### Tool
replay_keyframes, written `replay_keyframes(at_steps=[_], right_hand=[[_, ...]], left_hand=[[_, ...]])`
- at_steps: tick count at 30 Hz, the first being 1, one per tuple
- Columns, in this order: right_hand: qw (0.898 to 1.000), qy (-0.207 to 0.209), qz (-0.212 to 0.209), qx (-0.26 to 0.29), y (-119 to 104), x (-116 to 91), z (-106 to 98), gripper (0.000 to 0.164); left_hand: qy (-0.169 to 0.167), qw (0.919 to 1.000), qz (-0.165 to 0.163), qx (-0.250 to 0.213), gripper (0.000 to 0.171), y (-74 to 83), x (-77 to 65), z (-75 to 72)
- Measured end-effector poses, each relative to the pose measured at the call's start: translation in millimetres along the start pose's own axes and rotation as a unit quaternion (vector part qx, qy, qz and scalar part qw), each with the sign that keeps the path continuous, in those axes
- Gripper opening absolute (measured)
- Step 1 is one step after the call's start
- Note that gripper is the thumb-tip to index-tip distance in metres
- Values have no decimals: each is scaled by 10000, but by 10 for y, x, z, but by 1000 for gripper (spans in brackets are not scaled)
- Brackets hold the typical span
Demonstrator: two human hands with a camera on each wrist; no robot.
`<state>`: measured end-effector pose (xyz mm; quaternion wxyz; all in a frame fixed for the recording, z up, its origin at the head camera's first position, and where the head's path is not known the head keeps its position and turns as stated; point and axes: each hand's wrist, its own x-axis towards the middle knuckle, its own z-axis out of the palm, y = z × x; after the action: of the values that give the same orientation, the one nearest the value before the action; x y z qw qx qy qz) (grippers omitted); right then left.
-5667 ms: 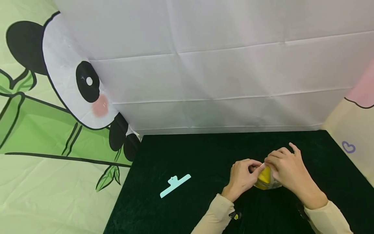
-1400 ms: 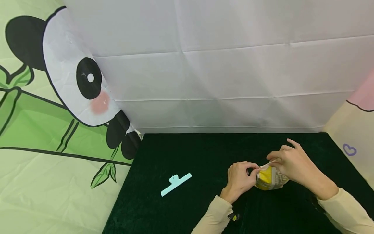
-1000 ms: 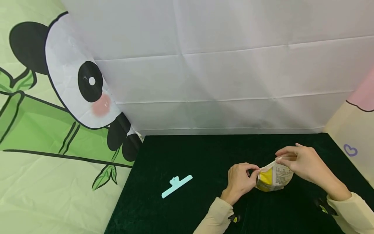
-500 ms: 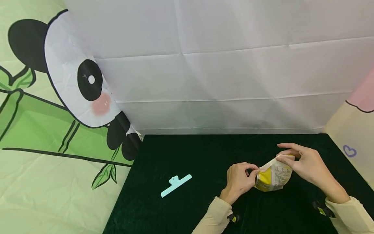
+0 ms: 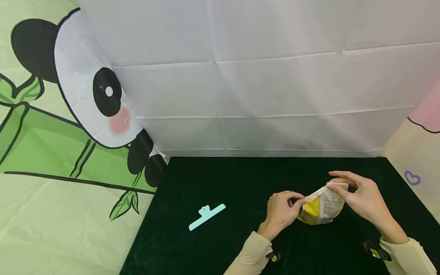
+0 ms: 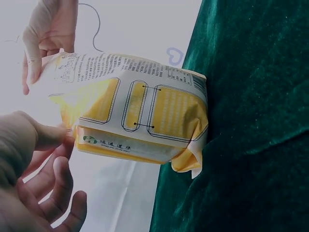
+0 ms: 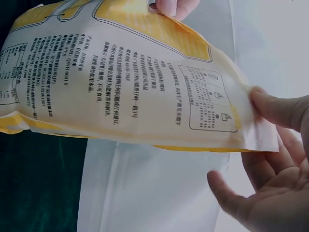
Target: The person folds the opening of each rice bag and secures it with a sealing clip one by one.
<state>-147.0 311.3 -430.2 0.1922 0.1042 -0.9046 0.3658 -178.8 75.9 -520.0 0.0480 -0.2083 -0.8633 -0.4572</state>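
A yellow and white food bag [image 5: 331, 208] stands on the dark green table, its top edge slanting up to the right. At the left end of that edge, my left hand [image 5: 279, 212] pinches the bag between thumb and index finger; in the left wrist view the other fingers of the left hand [image 6: 46, 179] curl loosely beside it. My right hand [image 5: 366, 196] pinches the flat top strip near its right corner. The right wrist view shows the thumb of the right hand [image 7: 285, 179] on the printed face of the bag [image 7: 145, 87], other fingers behind.
A pale teal bag clip [image 5: 207, 217] lies on the table [image 5: 240, 183], left of both hands. White cloth [image 5: 261, 84] hangs behind the table, and a panda-printed cloth [image 5: 79, 95] hangs at the left. A cream and pink cloth [image 5: 417, 152] borders the right side.
My right hand has moved rightward along the bag's top, from close beside the left hand to the far corner, stretching the edge out. The left hand keeps its pinch; the clip lies still.
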Motion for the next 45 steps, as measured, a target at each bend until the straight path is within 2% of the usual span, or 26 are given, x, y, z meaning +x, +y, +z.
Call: replay_keyframes(at_steps=[9, 15, 20, 24, 30, 39, 45], right_hand=[[9993, 108, 367, -45, -92, -197, 51, 28], [9987, 34, 477, -167, -184, -334, 70, 21], [9984, -212, 424, -313, -260, -320, 44, 19], [9984, -289, 266, -414, -320, -318, 56, 21], [9973, -463, 256, -514, -375, -337, 88, 18], [9975, -367, 158, -587, -369, -359, 91, 12], [9982, -297, -30, -511, -359, -369, 108, 13]], left_hand=[[-262, 9996, 137, 32, 13, 0, -134, -135], [-486, 9986, 176, -126, 15, -4, -243, -178], [-549, 9984, 142, -67, 18, 34, -234, -180], [-520, 9984, 232, 62, 20, 46, -236, -178], [-544, 9980, 305, 109, 21, 55, -249, -172], [-588, 9972, 418, 188, 20, 76, -265, -161], [-558, 9970, 498, 194, 17, 10, -300, -253]])
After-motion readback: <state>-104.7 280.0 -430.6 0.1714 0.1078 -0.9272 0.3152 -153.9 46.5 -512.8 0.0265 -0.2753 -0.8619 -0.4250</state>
